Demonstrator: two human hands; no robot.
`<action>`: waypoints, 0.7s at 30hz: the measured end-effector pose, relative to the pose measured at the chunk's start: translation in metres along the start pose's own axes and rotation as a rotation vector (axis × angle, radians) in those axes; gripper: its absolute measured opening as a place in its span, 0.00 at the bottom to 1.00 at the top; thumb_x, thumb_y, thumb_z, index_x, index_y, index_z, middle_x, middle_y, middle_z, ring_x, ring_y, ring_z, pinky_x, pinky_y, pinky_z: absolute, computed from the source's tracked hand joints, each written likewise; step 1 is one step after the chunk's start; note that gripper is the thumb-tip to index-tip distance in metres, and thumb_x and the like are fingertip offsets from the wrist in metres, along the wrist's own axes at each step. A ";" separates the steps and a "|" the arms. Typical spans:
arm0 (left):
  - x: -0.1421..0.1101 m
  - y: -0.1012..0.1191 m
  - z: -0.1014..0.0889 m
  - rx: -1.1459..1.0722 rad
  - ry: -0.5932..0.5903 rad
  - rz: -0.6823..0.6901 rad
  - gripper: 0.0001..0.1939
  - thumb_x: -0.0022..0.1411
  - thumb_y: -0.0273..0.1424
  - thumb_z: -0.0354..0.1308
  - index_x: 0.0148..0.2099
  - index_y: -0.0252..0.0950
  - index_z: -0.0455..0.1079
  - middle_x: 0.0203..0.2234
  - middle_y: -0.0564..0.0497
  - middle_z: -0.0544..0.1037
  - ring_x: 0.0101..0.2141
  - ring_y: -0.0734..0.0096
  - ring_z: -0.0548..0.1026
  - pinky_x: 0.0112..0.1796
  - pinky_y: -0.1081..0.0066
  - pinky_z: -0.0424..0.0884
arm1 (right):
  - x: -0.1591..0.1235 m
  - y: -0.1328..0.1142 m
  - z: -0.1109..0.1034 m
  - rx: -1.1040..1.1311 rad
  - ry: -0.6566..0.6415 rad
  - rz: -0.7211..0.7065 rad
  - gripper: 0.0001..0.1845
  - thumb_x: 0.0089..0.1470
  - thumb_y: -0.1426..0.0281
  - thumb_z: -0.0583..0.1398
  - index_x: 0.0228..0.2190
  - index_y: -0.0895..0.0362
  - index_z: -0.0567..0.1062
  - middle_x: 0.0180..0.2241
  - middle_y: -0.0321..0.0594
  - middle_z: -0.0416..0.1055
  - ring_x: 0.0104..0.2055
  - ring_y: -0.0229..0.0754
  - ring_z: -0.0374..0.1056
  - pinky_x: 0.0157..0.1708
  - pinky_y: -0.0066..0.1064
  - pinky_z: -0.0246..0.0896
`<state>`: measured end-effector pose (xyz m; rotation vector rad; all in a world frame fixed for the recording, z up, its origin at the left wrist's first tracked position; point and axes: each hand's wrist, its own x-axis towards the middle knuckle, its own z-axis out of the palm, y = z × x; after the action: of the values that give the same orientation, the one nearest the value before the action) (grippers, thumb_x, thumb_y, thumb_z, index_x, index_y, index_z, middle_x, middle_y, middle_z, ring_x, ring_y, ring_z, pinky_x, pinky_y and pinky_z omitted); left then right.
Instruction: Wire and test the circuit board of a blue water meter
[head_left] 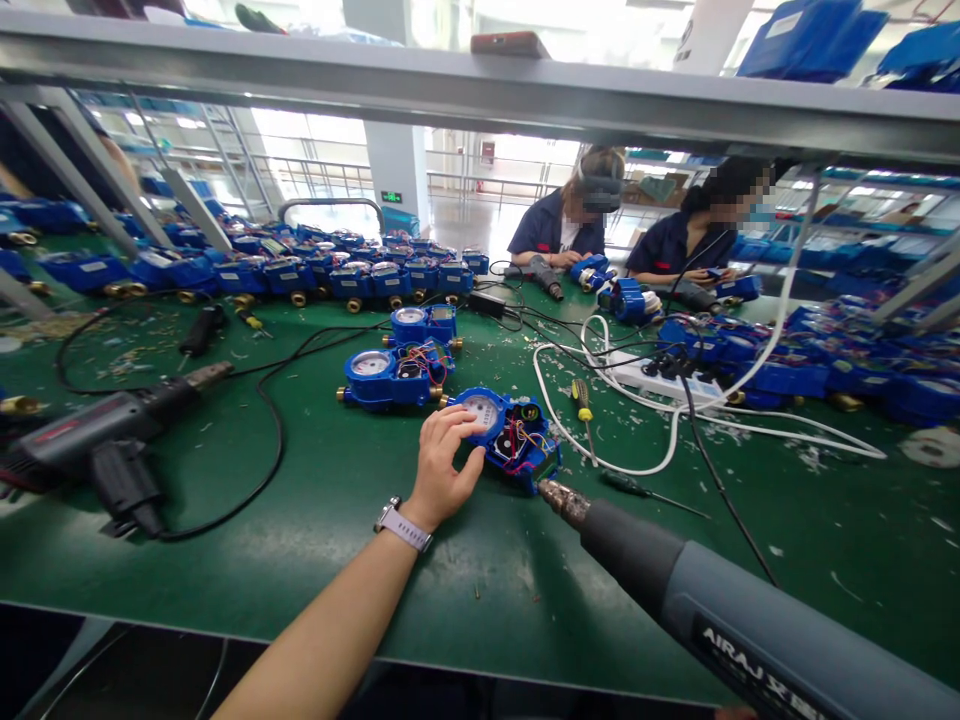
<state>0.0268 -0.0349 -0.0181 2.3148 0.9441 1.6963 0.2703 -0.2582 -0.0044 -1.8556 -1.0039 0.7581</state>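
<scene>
My left hand (444, 470), with a watch on its wrist, grips a blue water meter (480, 415) at its dial end. The fingers rest on the dial and rim, and the thumb lies along the near side. The meter's electronics compartment is uncovered, showing coloured wires and a black round part. From the lower right a grey heat gun (720, 600) points its metal nozzle at the compartment's near right corner. Only a sliver of my right hand (735, 713) shows at the bottom edge, under the gun. Its fingers are mostly out of frame.
Two more open meters (375, 375) sit just beyond. Another heat gun (112, 440) lies left, its cord looping over the green table (315, 560). A yellow screwdriver (582, 400), a black screwdriver (645, 490) and a power strip (660, 378) lie right. Two co-workers (559, 220) sit opposite.
</scene>
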 end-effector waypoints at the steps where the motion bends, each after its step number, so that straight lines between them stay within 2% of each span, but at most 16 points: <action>1: 0.000 -0.001 0.000 -0.003 0.002 0.001 0.10 0.63 0.29 0.56 0.47 0.40 0.69 0.45 0.46 0.75 0.55 0.57 0.69 0.57 0.50 0.65 | 0.010 -0.003 0.008 -0.007 -0.010 -0.003 0.15 0.61 0.62 0.62 0.49 0.49 0.73 0.45 0.43 0.73 0.47 0.54 0.69 0.31 0.41 0.73; 6: -0.001 -0.001 0.000 -0.006 -0.003 -0.020 0.10 0.63 0.28 0.56 0.47 0.40 0.69 0.46 0.47 0.75 0.55 0.57 0.69 0.57 0.50 0.65 | 0.054 -0.020 0.047 -0.048 -0.053 -0.016 0.12 0.65 0.63 0.58 0.49 0.50 0.74 0.42 0.42 0.73 0.45 0.51 0.71 0.32 0.38 0.72; 10: 0.000 -0.001 -0.001 -0.010 0.013 -0.010 0.10 0.62 0.28 0.57 0.47 0.39 0.69 0.45 0.47 0.75 0.54 0.57 0.69 0.56 0.51 0.66 | 0.075 -0.028 0.067 -0.072 -0.072 -0.023 0.14 0.61 0.61 0.62 0.49 0.49 0.74 0.43 0.42 0.74 0.44 0.51 0.71 0.28 0.36 0.72; 15: 0.000 -0.001 0.000 -0.017 0.008 -0.027 0.10 0.62 0.27 0.57 0.47 0.39 0.69 0.45 0.47 0.75 0.54 0.58 0.69 0.57 0.50 0.65 | 0.081 -0.034 0.076 -0.088 -0.066 -0.038 0.14 0.61 0.62 0.62 0.48 0.49 0.74 0.42 0.43 0.74 0.44 0.52 0.71 0.28 0.37 0.72; 21: 0.001 0.001 -0.001 -0.011 0.010 -0.041 0.08 0.63 0.29 0.56 0.46 0.39 0.70 0.45 0.47 0.76 0.54 0.57 0.70 0.56 0.50 0.66 | 0.069 -0.035 0.075 -0.101 -0.034 -0.059 0.14 0.60 0.62 0.64 0.48 0.48 0.74 0.42 0.43 0.74 0.44 0.52 0.71 0.27 0.37 0.72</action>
<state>0.0265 -0.0349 -0.0168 2.2663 0.9742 1.6951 0.2318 -0.1580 -0.0124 -1.8957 -1.1323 0.7167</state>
